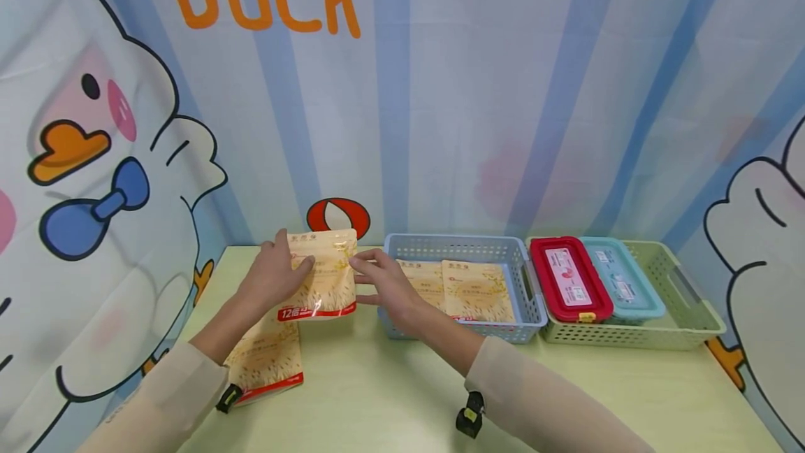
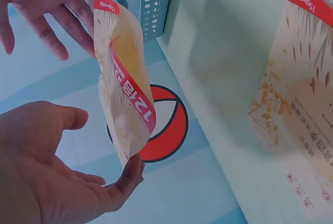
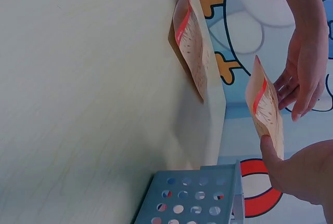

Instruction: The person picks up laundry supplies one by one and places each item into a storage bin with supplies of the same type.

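Note:
A beige foil pouch (image 1: 322,275) with a red lower band is held up between both hands. My left hand (image 1: 270,275) holds its left side, the thumb lying across the front in the head view. In the left wrist view, the fingers (image 2: 134,172) meet its edge. My right hand (image 1: 390,289) holds the opposite edge, with a digit pressed against the pouch (image 3: 260,99) in the right wrist view. Several right fingers are spread apart in the left wrist view. Below the left forearm, another matching pouch (image 1: 267,355) lies partly covered on the table.
The blue perforated basket (image 1: 534,310) holds at least two matching pouches (image 1: 479,291). To its right, a green basket (image 1: 685,327) contains a red-lidded box (image 1: 569,282) and a turquoise-lidded box (image 1: 619,278). A printed curtain (image 1: 440,89) hangs behind the table (image 1: 377,397).

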Motion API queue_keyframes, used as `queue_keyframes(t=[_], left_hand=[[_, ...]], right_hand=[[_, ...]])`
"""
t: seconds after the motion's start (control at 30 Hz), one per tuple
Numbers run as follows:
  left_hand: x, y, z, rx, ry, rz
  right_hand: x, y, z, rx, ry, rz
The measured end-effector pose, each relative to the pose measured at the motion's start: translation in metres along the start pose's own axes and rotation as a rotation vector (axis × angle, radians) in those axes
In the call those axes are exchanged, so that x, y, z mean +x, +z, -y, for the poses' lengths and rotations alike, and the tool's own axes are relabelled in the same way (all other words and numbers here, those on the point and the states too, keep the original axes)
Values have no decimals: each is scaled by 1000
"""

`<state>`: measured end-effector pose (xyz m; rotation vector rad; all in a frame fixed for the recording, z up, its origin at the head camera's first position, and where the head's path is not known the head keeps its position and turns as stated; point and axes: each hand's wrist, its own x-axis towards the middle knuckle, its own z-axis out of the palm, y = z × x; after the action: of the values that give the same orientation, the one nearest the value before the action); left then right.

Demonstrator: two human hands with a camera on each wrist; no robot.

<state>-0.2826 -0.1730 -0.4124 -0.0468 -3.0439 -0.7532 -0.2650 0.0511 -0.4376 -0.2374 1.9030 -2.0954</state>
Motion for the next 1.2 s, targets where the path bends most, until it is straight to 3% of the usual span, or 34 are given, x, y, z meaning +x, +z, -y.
queue_keyframes(t=[0.23, 0.57, 1.2], left_hand=[[-4, 2, -9, -57, 79, -42], [-6, 3, -19, -133, 191, -127], [-8, 16, -48, -238, 239, -58]], right_hand=[[-2, -12, 2, -28, -6, -21], [-7, -33, 12, -34, -74, 21], [-19, -69, 32, -106, -135, -3]])
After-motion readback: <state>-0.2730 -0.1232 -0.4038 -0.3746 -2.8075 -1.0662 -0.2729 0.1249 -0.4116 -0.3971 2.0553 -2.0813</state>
